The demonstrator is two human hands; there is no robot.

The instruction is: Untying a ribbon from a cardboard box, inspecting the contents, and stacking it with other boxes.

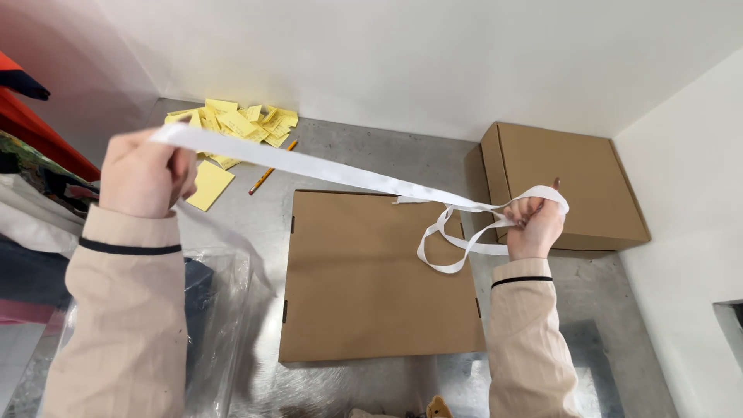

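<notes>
Bright, even indoor light, soft faint shadows, dull sheen on the metal table (402, 155), wide-angle bending at the edges, near sleeves slightly soft, centre sharp

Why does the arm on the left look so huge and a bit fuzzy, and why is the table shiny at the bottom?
In the head view, the left hand and its sleeve sit close to the wide lens, so they look big and slightly soft; the right hand and white ribbon look sharper. Also in the head view, the metal table reflects light near the bottom edge, and the clear plastic bag shows pale glare.
</notes>
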